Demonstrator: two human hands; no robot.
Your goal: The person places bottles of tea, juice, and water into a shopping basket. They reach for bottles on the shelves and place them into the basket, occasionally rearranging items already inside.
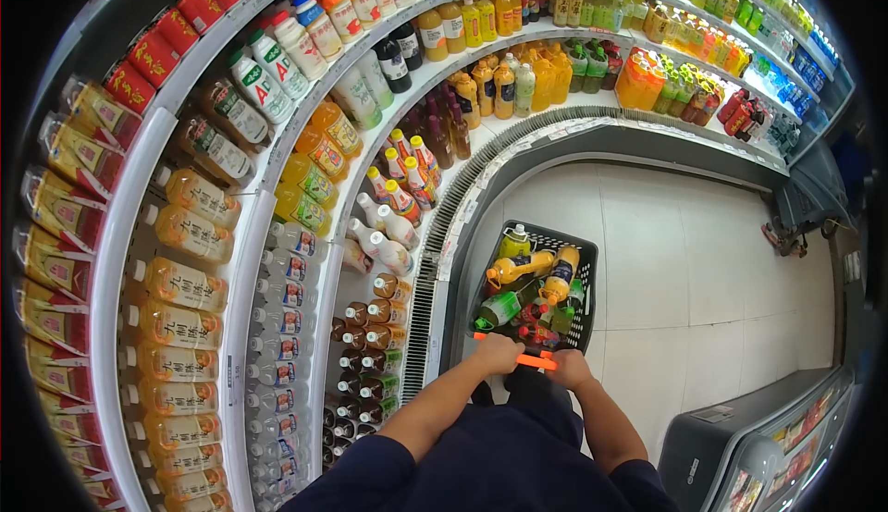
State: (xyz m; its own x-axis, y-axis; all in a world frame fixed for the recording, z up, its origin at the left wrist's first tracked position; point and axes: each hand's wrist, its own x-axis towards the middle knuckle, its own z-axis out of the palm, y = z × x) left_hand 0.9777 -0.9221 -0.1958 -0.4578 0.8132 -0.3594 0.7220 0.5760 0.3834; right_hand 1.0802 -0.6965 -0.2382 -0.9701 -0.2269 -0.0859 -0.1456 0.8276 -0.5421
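Both of my hands are closed round the orange handle of a black shopping basket. My left hand grips its left part, and my right hand holds the right end. Inside the basket lie several bottles: two orange ones with dark labels, one of them an orange bottle near the right side, a green bottle at the left, a yellow-green bottle at the far end, and some dark bottles with red labels close to the handle.
Curved drink shelves wrap round the left and far sides, full of bottles. Red boxes stand at the upper left. A grey chest cabinet is at the lower right. Pale tiled floor shows right of the basket. Part of a person shows at the right.
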